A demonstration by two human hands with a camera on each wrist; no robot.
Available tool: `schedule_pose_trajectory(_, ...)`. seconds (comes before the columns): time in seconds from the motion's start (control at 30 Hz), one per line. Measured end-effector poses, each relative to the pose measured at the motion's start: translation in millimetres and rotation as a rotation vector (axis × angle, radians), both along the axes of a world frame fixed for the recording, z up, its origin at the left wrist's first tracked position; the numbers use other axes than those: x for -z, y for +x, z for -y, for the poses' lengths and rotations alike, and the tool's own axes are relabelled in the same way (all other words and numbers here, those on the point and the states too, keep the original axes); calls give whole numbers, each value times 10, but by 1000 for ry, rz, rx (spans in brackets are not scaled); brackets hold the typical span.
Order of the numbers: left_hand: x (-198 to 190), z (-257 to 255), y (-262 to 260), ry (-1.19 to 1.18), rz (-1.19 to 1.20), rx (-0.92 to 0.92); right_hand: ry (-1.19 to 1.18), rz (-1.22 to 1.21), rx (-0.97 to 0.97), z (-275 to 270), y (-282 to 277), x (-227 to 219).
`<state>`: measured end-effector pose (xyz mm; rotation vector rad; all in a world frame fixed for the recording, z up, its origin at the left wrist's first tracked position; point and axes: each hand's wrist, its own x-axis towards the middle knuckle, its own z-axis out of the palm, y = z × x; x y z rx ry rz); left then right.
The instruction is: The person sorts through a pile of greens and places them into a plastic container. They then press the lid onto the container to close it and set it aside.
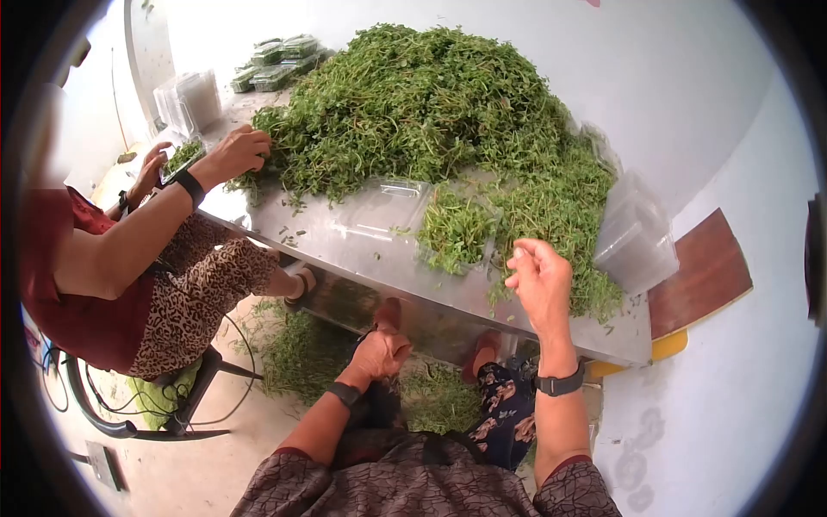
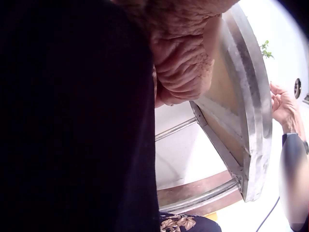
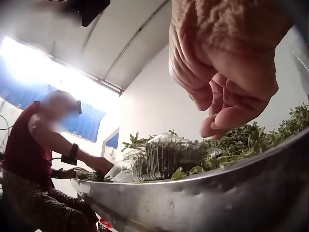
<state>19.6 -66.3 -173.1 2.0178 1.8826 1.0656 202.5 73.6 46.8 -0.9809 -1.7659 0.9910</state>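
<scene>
My right hand (image 1: 543, 280) hovers over the near right part of the table, fingers loosely bent, with nothing visible between them. Just beyond it, a clear plastic clamshell box (image 3: 153, 157) is filled with leafy green sprigs (image 1: 457, 226), its lid (image 1: 383, 205) laid back to the left. A layer of loose greens (image 1: 551, 202) spreads beside and behind that box. Down at my lap, below the table edge, my left hand (image 1: 379, 353) lies with its fingers loosely curled and holds nothing visible. Dark cloth fills much of the left wrist view.
A large heap of greens (image 1: 422, 103) covers the back of the metal table (image 1: 297, 228). Nested clear boxes (image 1: 637, 237) stand at right, more (image 1: 189, 99) at back left. Several filled boxes (image 1: 274, 65) are stacked behind. At left, another person (image 1: 95, 258) sits handling greens.
</scene>
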Motion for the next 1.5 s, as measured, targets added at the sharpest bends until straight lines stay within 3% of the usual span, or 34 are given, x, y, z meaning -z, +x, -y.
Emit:
schedule_pose_trajectory(0.17, -167, 97, 18, 64, 2, 46, -61, -68, 102, 49, 269, 334)
schedule_pose_trajectory(0.23, -512, 191, 81, 67, 213, -11, -44, -176, 92, 37, 361, 431)
schedule_pose_trajectory(0.27, -724, 190, 104, 122, 287, 59, -49, -188, 109, 44, 388, 425)
schedule_pose_trajectory(0.3, -987, 168, 154, 107, 281, 71, -50, -245, 86, 65, 396, 402)
schedule_pose_trajectory(0.37, -1569, 49, 273, 342, 269, 181, -58, -312, 70, 117, 412, 408)
schedule_pose_trajectory(0.4, -1828, 20, 330, 317, 266, 206, -48, -358, 86, 125, 411, 409)
schedule_pose_trajectory(0.53, -2368, -420, 563, 365, 151, 258, -21, -458, 103, 145, 415, 462)
schedule_pose_trajectory(0.77, -2307, -1299, 840, 237, -276, 233, 42, -468, 60, 160, 418, 502)
schedule_pose_trajectory(0.87, -2237, -1549, 946, 25, -524, 179, -7, -423, 61, 168, 420, 472)
schedule_pose_trajectory(1.03, -2013, -1796, 906, 190, -653, 216, 7, -412, 59, 136, 420, 505)
schedule_pose_trajectory(1.13, -2104, -1857, 818, 258, -455, 156, 15, -416, 53, 128, 400, 543)
schedule_pose_trajectory(1.2, -2265, -1847, 727, 206, 64, 133, 23, -415, 43, 122, 399, 538)
schedule_pose_trajectory(1.23, -2353, -1791, 705, 207, 62, 128, 24, -417, 37, 110, 391, 564)
schedule_pose_trajectory(1.3, -2514, -1709, 647, 159, 625, 113, 85, -409, 72, 76, 364, 618)
schedule_pose_trajectory(1.43, -2609, -1616, 446, 252, 858, 244, 3, -412, 34, 129, 388, 526)
schedule_pose_trajectory(1.5, -2691, -1524, 360, 266, 854, 257, -6, -402, 53, 141, 382, 510)
